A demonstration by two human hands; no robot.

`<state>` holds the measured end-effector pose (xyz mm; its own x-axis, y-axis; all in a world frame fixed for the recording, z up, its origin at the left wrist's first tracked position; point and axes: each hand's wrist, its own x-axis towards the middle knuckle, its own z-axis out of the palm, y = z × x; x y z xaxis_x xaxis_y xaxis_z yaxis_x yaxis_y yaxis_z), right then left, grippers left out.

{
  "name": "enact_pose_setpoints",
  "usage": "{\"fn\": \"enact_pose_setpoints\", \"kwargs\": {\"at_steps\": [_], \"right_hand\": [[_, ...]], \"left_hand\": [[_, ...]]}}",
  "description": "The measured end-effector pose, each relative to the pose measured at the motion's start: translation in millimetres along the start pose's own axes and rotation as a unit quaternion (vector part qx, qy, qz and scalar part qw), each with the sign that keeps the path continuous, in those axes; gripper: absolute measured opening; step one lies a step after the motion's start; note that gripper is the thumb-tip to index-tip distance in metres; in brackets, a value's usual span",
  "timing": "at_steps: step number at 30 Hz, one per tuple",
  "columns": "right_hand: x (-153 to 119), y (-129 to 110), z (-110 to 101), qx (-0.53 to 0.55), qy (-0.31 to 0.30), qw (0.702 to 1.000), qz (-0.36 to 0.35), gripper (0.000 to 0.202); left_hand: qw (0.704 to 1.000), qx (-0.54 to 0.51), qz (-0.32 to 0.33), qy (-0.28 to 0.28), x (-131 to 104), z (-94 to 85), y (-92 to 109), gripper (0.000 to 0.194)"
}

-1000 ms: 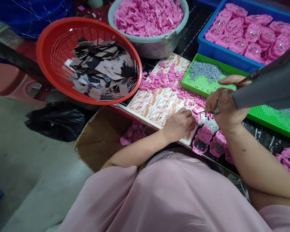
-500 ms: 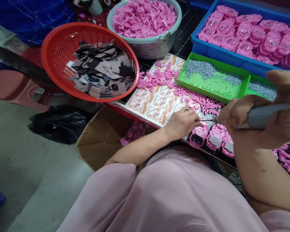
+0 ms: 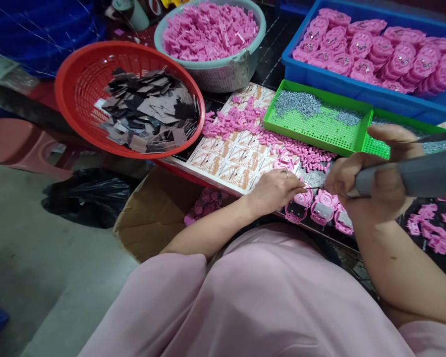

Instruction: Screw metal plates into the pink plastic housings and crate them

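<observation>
My right hand is wrapped round a grey electric screwdriver, whose thin bit points left. The fingers of my left hand are pinched together at the bit's tip; whatever is between them is hidden. Just below the bit, several pink plastic casings lie in a row along the table edge. The leftmost casing has a black plate in it, and the casing beside it has a grey one. Another pink part lies behind my left hand.
A green tray holds small screws, with tiny pink pieces in front. Behind stand a blue crate of stacked pink casings and a pale basin of pink parts. A red basket of dark plates overhangs the left edge.
The whole view has shifted slightly, so the table things appear farther left. Both hands keep their grips, with the screwdriver bit still at my left fingertips.
</observation>
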<state>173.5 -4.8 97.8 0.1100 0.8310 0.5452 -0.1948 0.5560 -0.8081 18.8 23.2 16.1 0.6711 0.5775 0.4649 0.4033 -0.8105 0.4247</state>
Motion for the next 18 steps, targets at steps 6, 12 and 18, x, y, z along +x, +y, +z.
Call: {"fn": "enact_pose_setpoints", "kwargs": {"at_steps": [6,12,18], "right_hand": [[-2.4,14.7,-8.4,-0.019,0.021,1.000,0.005,0.029],[2.1,10.3,-3.8,-0.002,-0.036,0.999,0.016,0.019],[3.0,9.5,-4.3,0.015,-0.057,0.997,0.056,0.017]], "left_hand": [[0.996,0.090,0.029,-0.003,-3.7,-3.9,2.2,0.024],[0.991,0.091,0.094,-0.004,-1.9,17.9,4.6,0.017],[0.992,0.092,0.076,-0.030,-2.0,18.8,4.9,0.014]]}}
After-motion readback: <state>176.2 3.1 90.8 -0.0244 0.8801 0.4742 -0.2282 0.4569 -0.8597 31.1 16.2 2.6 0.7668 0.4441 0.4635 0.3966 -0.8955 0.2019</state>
